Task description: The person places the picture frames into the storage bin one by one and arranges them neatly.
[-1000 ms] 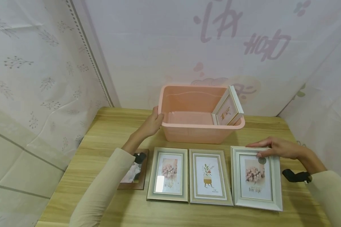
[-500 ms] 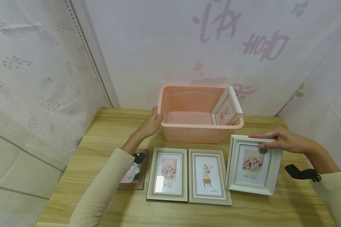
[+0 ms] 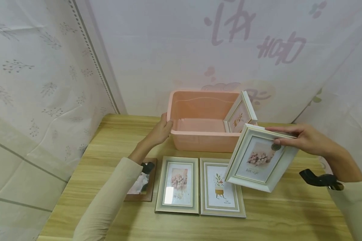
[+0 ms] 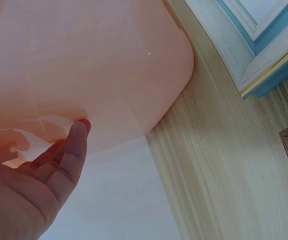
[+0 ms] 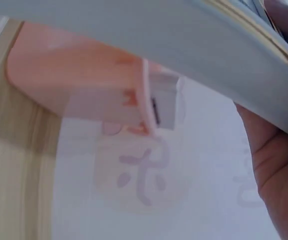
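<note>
Five picture frames lie, stand or hang around the pink bin (image 3: 199, 143). One of them, the white frame with a pink-flower picture (image 3: 256, 159), hangs tilted just before the bin's right front corner, its lower left corner overlapping the view of a neighbour. The right hand (image 3: 310, 139) pinches it by the top edge, thumb on the face and fingers behind, closed no further than the frame's thickness. The left hand (image 3: 158, 132) grips the bin's left rim, fingers bent round it. Inside the bin, at its right end, a white frame with a plant print (image 3: 239, 115) leans steeply, its top above the rim. In front of the bin, two pale gold frames lie flat side by side: the flower-picture one (image 3: 177, 185) and, to its right, the potted-plant one (image 3: 218, 187). Left of these, a brown frame (image 3: 142, 185) lies near the left sleeve. Bin and flat frames rest on the wooden table (image 3: 289, 214); behind the bin hangs a printed cloth (image 3: 169, 43).
</note>
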`<state>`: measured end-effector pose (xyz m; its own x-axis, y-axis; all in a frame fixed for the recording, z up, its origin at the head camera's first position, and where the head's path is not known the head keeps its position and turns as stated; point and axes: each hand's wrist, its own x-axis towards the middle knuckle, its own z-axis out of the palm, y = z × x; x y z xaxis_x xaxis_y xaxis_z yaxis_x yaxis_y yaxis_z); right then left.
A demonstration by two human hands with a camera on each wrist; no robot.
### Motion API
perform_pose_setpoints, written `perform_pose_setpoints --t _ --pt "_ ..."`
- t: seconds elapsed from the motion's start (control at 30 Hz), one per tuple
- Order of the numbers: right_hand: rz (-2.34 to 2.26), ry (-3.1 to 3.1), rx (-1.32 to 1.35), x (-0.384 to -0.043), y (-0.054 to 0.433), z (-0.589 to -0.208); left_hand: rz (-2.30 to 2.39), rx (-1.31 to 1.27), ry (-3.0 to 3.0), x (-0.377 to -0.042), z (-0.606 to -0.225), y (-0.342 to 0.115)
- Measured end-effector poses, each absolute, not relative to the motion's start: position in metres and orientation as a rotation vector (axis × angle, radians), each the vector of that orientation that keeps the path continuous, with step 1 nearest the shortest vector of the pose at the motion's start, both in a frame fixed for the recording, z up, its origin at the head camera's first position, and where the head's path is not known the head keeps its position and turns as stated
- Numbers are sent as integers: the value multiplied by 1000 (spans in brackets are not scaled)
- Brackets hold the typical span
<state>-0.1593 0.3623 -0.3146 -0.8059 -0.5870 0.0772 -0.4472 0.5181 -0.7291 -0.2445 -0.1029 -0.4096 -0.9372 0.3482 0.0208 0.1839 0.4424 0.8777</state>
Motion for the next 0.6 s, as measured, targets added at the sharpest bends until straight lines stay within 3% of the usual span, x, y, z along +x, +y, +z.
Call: perform_pose_setpoints --t 0.6 --pt "-1246 2696 -925 -166 327 -277 1488 462 2531 -244 -409 -102"
